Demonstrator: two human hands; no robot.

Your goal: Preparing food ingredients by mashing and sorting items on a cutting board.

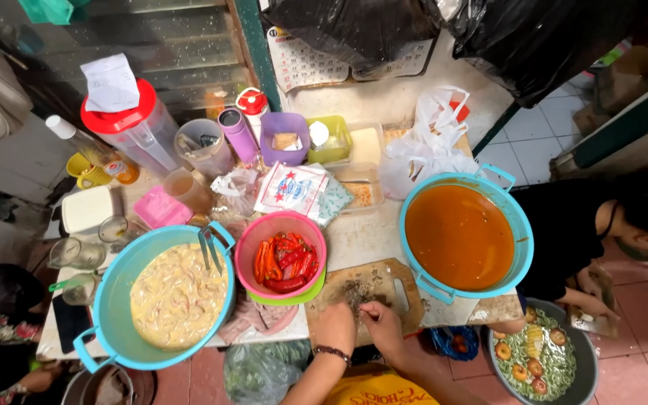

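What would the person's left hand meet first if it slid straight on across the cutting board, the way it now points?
Probably the pink bowl of red chillies: the left hand points up and slightly left across the cutting board. The exact direction is hard to judge.

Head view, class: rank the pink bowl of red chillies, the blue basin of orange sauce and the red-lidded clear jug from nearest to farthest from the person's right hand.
From the right hand on the cutting board:
1. Pink bowl of red chillies, just up-left.
2. Blue basin of orange sauce, up-right.
3. Red-lidded clear jug, far back left.
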